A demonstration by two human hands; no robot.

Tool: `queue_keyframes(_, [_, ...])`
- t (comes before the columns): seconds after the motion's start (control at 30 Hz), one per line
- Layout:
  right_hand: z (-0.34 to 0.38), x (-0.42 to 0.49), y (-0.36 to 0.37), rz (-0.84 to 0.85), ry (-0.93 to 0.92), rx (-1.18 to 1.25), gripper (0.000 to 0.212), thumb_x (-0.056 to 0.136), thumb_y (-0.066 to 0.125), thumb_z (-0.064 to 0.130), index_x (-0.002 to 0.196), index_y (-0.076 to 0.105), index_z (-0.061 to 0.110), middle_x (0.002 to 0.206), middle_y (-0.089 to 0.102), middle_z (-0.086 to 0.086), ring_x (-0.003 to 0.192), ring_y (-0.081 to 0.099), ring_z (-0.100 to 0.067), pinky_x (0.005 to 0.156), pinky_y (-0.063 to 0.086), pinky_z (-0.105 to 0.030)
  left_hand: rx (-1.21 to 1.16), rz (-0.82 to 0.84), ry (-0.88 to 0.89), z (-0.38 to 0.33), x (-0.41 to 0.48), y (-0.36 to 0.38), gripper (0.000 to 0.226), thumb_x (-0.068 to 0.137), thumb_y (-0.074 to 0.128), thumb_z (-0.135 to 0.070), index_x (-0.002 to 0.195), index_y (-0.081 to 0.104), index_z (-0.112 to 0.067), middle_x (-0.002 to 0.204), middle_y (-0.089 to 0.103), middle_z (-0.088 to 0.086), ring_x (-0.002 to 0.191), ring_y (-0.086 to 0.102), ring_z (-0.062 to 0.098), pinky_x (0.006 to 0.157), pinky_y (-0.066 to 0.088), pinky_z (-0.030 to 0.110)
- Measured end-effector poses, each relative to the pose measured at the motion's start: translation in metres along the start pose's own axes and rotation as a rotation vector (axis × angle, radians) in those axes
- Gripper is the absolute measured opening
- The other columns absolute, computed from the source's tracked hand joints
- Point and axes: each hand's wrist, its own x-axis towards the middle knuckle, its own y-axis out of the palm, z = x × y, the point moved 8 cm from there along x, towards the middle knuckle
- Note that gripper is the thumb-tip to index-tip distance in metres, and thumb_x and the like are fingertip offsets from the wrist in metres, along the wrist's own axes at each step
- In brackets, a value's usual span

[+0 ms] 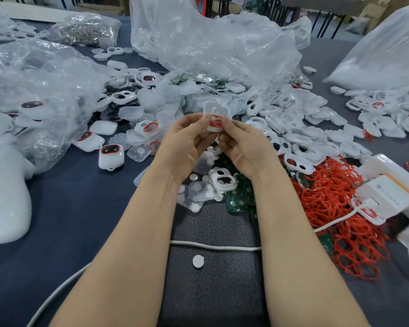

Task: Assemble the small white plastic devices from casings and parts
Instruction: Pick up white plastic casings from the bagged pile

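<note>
My left hand and my right hand are raised together over the middle of the table, both pinching one white plastic casing held upright. A red rubber ring sits in the casing's lower opening, right at my fingertips. Below my hands lie another white casing with two holes, green circuit boards and translucent covers with white round pads. Several finished white devices with red-ringed windows lie to the left.
A heap of red rubber rings spreads at the right beside white boxes. Loose white casings pile up behind. Crumpled clear plastic bags stand at the back and left. A white cord crosses a dark mat.
</note>
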Motion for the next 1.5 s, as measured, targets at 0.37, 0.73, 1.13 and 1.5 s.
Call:
queue_keyframes(0.37, [0.016, -0.003, -0.004, -0.190, -0.286, -0.596, 0.015, 0.094, 0.058, 0.018, 0.091, 0.071, 0.010, 0.078, 0.069, 0.001, 0.069, 0.064, -0.007, 0.070, 0.053, -0.022, 0.029, -0.085, -0.023, 0.003, -0.002, -0.004, 0.013, 0.092, 0.057, -0.002, 0.082, 0.056, -0.009, 0.072, 0.071, 0.004, 0.067, 0.068, 0.011, 0.068, 0.057, 0.019])
queue_keyframes(0.73, [0.032, -0.012, -0.001, -0.423, -0.463, -1.065, 0.017, 0.091, 0.059, 0.018, 0.094, 0.067, 0.004, 0.088, 0.069, -0.010, 0.087, 0.063, -0.023, 0.077, 0.046, -0.030, 0.970, -0.216, 0.434, -0.022, -0.008, 0.007, 0.016, 0.090, 0.066, -0.020, 0.077, 0.058, -0.019, 0.077, 0.063, -0.001, 0.075, 0.059, 0.014, 0.078, 0.051, 0.035])
queue_keyframes(1.13, [0.038, -0.017, 0.002, -0.387, -0.472, -1.027, 0.016, 0.091, 0.061, 0.017, 0.092, 0.074, 0.007, 0.083, 0.072, -0.007, 0.079, 0.066, -0.021, 0.077, 0.053, -0.034, 0.600, -0.111, 0.254, -0.009, -0.002, 0.004, 0.012, 0.095, 0.058, -0.011, 0.085, 0.061, -0.016, 0.084, 0.068, 0.008, 0.084, 0.065, 0.019, 0.085, 0.056, 0.033])
queue_keyframes(1.5, [0.035, -0.014, 0.004, -0.394, -0.443, -1.167, 0.020, 0.092, 0.054, 0.015, 0.095, 0.071, 0.005, 0.089, 0.071, -0.012, 0.089, 0.062, -0.027, 0.078, 0.048, -0.035, 0.842, -0.073, 0.321, -0.008, -0.005, 0.014, 0.007, 0.091, 0.065, -0.018, 0.088, 0.059, -0.018, 0.098, 0.070, 0.009, 0.093, 0.068, 0.022, 0.089, 0.055, 0.040])
